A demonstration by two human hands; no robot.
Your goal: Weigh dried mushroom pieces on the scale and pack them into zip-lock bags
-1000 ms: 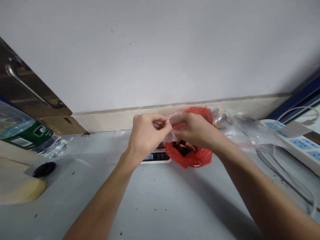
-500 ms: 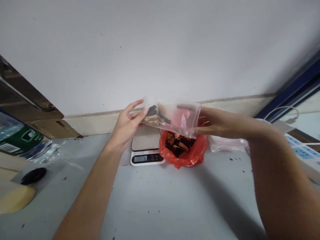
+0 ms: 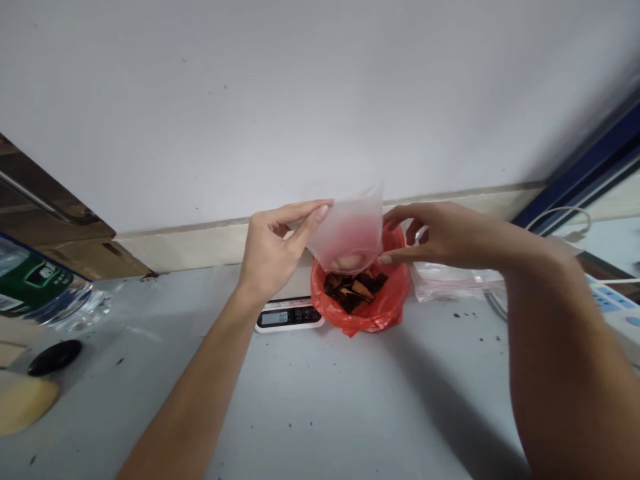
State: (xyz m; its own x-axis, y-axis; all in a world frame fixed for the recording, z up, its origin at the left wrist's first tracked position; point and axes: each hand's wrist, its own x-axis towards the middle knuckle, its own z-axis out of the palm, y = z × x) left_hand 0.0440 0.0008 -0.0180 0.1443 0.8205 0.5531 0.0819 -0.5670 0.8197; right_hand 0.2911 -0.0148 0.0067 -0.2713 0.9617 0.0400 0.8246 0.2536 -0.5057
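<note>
My left hand (image 3: 280, 243) pinches the edge of a clear zip bag (image 3: 350, 223) between thumb and fingers. The bag is tipped, its lower end over a red plastic bag (image 3: 367, 323) of dark and tan dried pieces (image 3: 353, 293). A pale round piece (image 3: 350, 261) shows at the zip bag's lower end; whether it is inside or behind the plastic is unclear. Beside the zip bag's right edge is my right hand (image 3: 425, 233), thumb and fingers apart, with the thumb tip at the plastic. A white digital scale (image 3: 290, 320) reading 0.0 sits left of the red bag, partly behind my left hand.
More clear zip bags (image 3: 445, 280) lie right of the red bag. A large water bottle (image 3: 45, 280), a black oval object (image 3: 55, 357) and a yellowish item (image 3: 27, 403) are at the left. A power strip (image 3: 613, 300) and a cable (image 3: 565, 210) are at the right, with a wall behind.
The zip bag has swung from nearly level to tipped down over the red bag, and the pieces in its left end have left that end. The scale reading went from 7.5 to 0.0.
</note>
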